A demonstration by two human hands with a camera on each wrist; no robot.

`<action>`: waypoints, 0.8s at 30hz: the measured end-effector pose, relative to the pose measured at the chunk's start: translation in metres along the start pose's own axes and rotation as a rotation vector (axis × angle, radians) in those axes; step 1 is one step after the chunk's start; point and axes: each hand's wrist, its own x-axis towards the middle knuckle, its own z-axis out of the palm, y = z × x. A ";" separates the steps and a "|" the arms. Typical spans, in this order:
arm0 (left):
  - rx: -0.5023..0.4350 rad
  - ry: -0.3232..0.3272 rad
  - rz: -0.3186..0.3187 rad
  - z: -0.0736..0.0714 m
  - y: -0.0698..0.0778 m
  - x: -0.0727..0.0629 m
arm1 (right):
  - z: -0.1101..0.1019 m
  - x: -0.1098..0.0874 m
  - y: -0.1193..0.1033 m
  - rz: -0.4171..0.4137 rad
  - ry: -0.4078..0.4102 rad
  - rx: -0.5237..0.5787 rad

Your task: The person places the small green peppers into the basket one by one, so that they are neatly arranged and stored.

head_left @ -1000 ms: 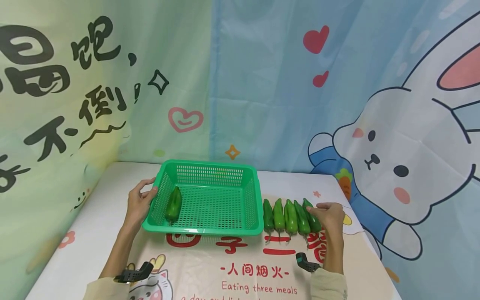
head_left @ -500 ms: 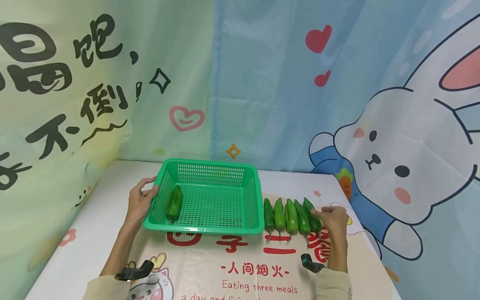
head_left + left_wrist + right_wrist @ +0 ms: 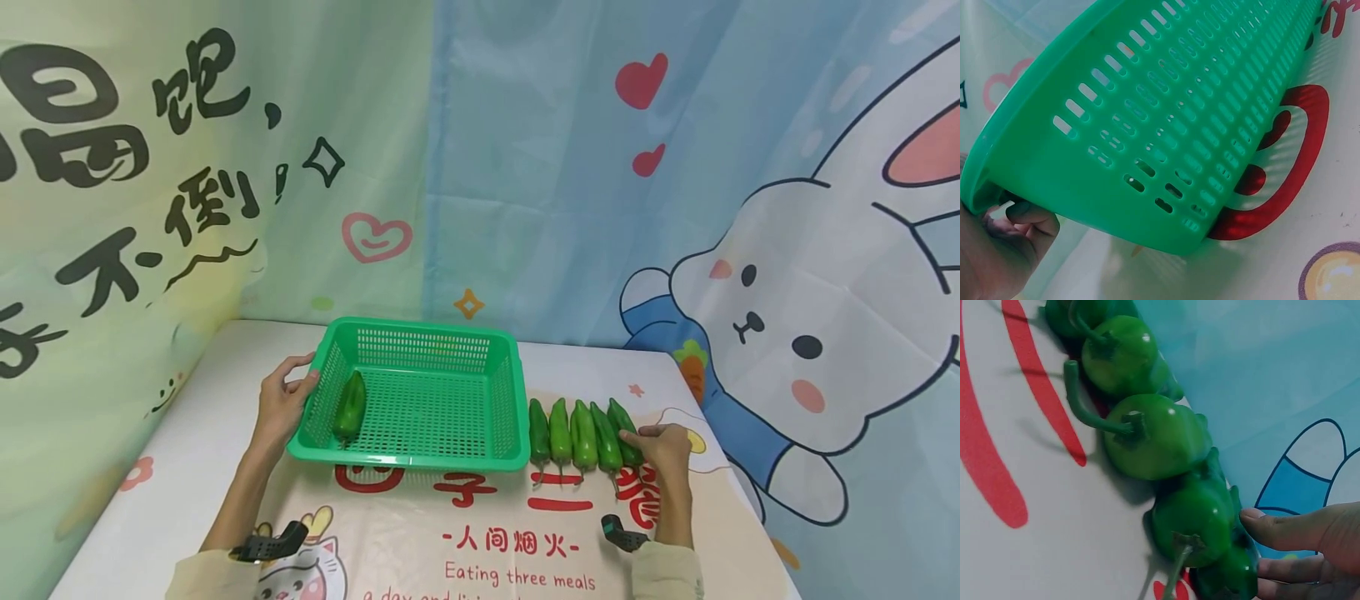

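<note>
My left hand (image 3: 281,402) grips the left rim of a green plastic basket (image 3: 412,460); in the left wrist view its fingers (image 3: 1035,219) curl under the rim. One green pepper (image 3: 349,406) lies inside the basket near its left wall. To the right of the basket, several green peppers lie side by side in a row, stems toward me. My right hand (image 3: 663,450) is at the rightmost pepper (image 3: 626,425). In the right wrist view the thumb (image 3: 1279,530) is extended near that pepper's top and the other fingertips touch its outer side.
The table has a printed cloth (image 3: 480,575) with red characters and cartoon pictures. Behind it hangs a printed backdrop (image 3: 525,208) with a rabbit. Each wrist carries a black camera mount, such as the one on the right wrist (image 3: 624,533).
The right hand has shifted slightly right and then closer to me along the rightmost pepper. The left hand stays on the basket rim, and the peppers lie as before.
</note>
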 end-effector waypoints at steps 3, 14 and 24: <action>0.006 0.000 0.000 0.000 0.000 0.000 | 0.002 0.000 0.001 0.000 0.004 0.010; 0.012 0.006 0.007 -0.001 -0.002 0.000 | 0.009 0.000 -0.002 -0.014 0.005 0.003; 0.000 0.004 0.005 -0.001 -0.001 0.000 | 0.013 0.001 -0.003 0.010 0.057 0.006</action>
